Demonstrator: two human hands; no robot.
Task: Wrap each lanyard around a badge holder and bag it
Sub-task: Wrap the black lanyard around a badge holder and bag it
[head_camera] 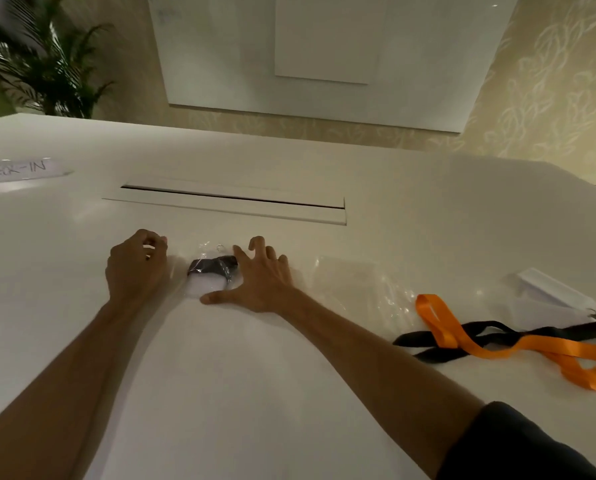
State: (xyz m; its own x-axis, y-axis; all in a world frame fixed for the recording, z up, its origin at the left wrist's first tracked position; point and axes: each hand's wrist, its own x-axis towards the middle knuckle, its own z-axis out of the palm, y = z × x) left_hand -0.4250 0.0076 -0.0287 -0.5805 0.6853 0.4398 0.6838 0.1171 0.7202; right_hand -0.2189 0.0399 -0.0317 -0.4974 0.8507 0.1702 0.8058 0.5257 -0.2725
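Left forearm: mine, bare from the lower frame edge to the wrist, no sleeve in view. Left hand: bare; no glove, ring or watch that I can see. Right forearm: bare along its length. Right sleeve: dark, near-black fabric, soft folds, hem ending around my elbow. Right hand: bare, ungloved, wrist unadorned.

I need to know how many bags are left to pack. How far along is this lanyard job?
Done: one badge holder wrapped in a black lanyard lies in a clear bag between the hands. In hand: right hand rests spread beside it; left hand is curled alongside. Left: an orange lanyard and another black lanyard lie loose.
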